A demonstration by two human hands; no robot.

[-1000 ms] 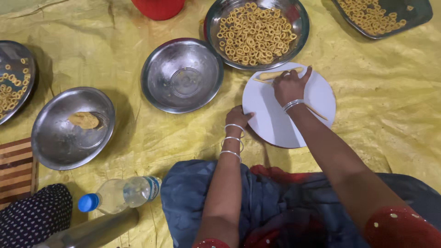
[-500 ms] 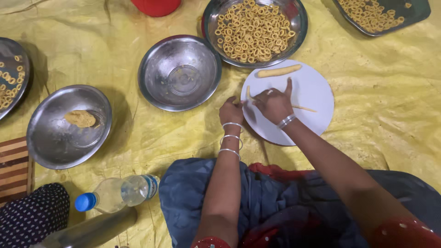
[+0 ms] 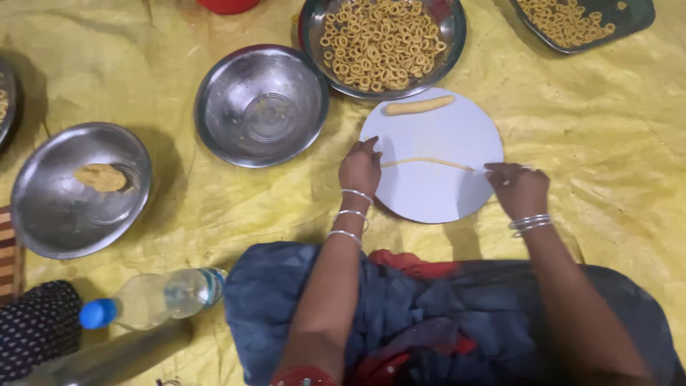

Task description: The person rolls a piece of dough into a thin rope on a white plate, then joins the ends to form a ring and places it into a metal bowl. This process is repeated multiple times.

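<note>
A round white board (image 3: 436,193) lies on the yellow sheet in front of me. A thin rope of yellow dough (image 3: 427,163) stretches across its middle. My left hand (image 3: 359,169) rests on the rope's left end and my right hand (image 3: 517,189) on its right end, fingers flat. A thicker dough roll (image 3: 419,106) lies at the board's far edge. Both wrists wear bangles.
A steel bowl of dough rings (image 3: 380,41) sits beyond the board, an empty steel bowl (image 3: 261,104) to its left, another bowl with a dough lump (image 3: 78,187) at far left. A tray of rings (image 3: 580,21) is top right. A plastic bottle (image 3: 153,294) lies near my knee.
My hands moved apart from the board's centre to its left and right sides. The dough between them has been rolled out into a long thin rope.
</note>
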